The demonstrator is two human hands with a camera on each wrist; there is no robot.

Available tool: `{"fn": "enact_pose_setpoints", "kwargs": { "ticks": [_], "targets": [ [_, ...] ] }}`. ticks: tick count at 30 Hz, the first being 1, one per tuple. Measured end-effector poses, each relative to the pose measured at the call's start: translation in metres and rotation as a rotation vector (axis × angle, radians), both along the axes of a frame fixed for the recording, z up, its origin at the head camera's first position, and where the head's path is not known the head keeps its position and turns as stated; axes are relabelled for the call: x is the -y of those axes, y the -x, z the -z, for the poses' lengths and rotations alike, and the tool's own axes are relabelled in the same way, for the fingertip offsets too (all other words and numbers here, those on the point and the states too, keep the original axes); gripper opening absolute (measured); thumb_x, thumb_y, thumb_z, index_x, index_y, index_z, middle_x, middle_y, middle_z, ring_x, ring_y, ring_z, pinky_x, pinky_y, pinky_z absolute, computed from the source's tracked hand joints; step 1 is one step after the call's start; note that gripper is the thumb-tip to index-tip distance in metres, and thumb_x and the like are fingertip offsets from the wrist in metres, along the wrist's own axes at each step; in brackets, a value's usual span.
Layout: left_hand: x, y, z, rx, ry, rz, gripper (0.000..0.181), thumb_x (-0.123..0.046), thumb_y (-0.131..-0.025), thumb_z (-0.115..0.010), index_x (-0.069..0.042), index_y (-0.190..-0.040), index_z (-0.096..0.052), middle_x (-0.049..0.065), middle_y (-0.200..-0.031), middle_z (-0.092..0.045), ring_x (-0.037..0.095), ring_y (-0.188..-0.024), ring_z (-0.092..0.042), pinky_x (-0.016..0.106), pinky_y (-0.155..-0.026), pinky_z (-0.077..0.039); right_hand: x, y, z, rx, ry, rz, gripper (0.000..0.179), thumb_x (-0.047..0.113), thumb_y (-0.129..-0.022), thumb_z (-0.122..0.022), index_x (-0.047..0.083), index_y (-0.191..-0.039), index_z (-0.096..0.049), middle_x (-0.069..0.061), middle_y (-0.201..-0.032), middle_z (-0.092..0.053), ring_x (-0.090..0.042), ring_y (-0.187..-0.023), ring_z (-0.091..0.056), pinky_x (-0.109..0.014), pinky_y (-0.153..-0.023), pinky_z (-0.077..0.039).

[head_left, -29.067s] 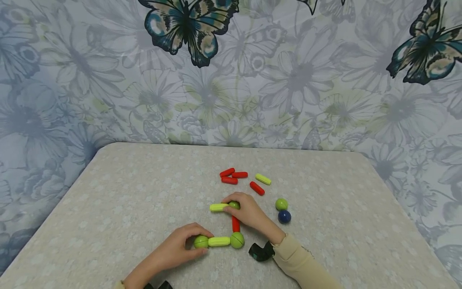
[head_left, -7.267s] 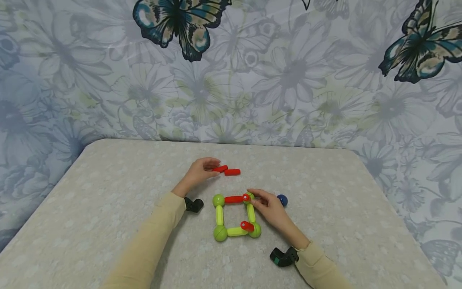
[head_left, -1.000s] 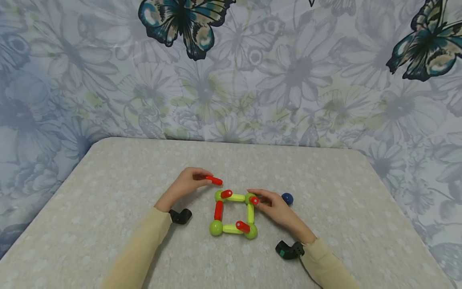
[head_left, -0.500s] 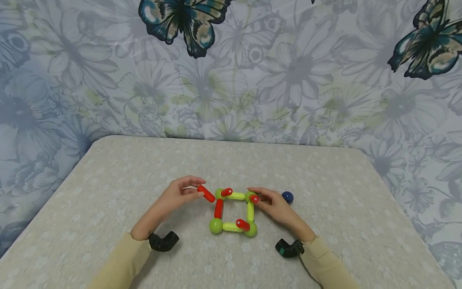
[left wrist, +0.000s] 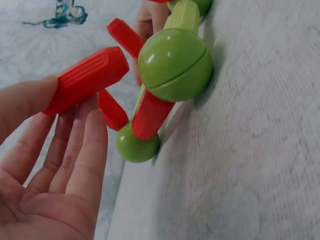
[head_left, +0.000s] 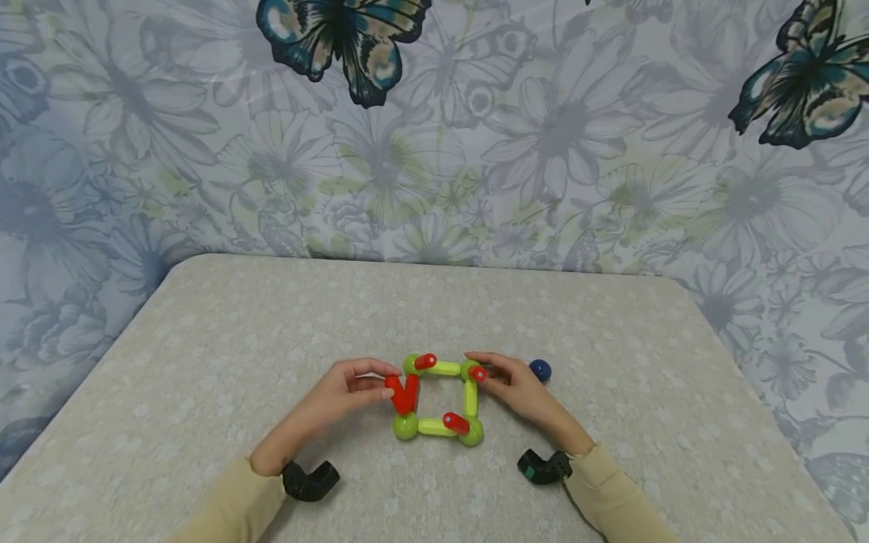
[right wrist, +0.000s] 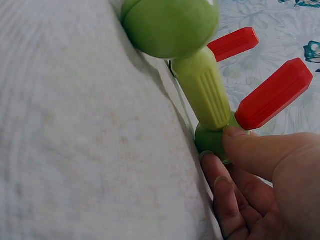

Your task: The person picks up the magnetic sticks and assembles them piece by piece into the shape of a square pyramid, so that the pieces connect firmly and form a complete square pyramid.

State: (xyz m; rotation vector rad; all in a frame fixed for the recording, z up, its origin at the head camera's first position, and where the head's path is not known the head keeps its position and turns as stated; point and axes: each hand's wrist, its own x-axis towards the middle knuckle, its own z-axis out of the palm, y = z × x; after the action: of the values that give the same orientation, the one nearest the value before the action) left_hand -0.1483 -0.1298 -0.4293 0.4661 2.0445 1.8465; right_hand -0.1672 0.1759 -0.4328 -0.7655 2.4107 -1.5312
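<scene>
My left hand (head_left: 342, 396) pinches a red magnetic stick (left wrist: 90, 77) between thumb and fingers. Its free end points toward the near-left green ball (left wrist: 175, 65), with a small gap visible in the left wrist view. That ball is one corner of a square made of green balls, yellow-green rods (head_left: 437, 427) and one red rod (head_left: 411, 394) on the left side. Red sticks rise from the other corners, such as the near-right one (head_left: 456, 423). With thumb and fingers my right hand (head_left: 519, 386) holds the far-right green ball (right wrist: 207, 137), below its upright red stick (right wrist: 275, 95).
A dark blue ball (head_left: 540, 370) lies on the table just beyond my right hand. Black wrist cameras (head_left: 311, 481) stick out from both wrists near the tabletop. The pale cloth-covered table (head_left: 611, 339) ends at a flowered wall hanging (head_left: 577, 151) behind.
My left hand has brought the red stick from beyond the square's far-left corner down toward the near-left ball, turning it more upright. The right hand has kept its hold on the far-right ball.
</scene>
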Motion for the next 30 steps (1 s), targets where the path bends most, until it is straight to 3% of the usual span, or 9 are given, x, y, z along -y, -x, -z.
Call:
{"fn": "enact_pose_setpoints", "kwargs": {
  "ticks": [16,24,30],
  "targets": [
    [-0.006,-0.005,0.001,-0.095,-0.016,0.054,0.031,-0.007,-0.087,-0.067,0.002,-0.116,-0.063,0.016,-0.115,-0.059,0.029,-0.102,-0.057,0.034,-0.081,-0.05,0.001,-0.001,-0.002,-0.014,-0.011,0.0,0.038,-0.005,-0.092,-0.056,-0.007,-0.129,-0.051,-0.018,-0.112,-0.06,-0.033,-0.089,-0.059,-0.028,-0.072,-0.049],
    [-0.007,-0.005,0.002,-0.125,-0.026,0.072,0.03,-0.004,-0.086,-0.067,0.003,-0.115,-0.063,0.015,-0.116,-0.06,0.028,-0.105,-0.057,0.034,-0.082,-0.05,-0.004,0.012,0.027,-0.05,0.005,0.002,0.038,-0.003,-0.092,-0.057,-0.003,-0.13,-0.052,-0.014,-0.115,-0.06,-0.027,-0.088,-0.06,-0.029,-0.071,-0.049],
    [-0.009,-0.004,0.01,-0.08,-0.02,0.124,0.03,-0.004,-0.086,-0.067,0.008,-0.113,-0.062,0.016,-0.109,-0.063,0.024,-0.098,-0.061,0.03,-0.08,-0.051,-0.007,0.013,0.031,-0.039,0.001,0.016,0.04,0.003,-0.092,-0.059,0.004,-0.132,-0.053,-0.011,-0.116,-0.06,-0.022,-0.089,-0.06,-0.029,-0.073,-0.049]
  ]
}}
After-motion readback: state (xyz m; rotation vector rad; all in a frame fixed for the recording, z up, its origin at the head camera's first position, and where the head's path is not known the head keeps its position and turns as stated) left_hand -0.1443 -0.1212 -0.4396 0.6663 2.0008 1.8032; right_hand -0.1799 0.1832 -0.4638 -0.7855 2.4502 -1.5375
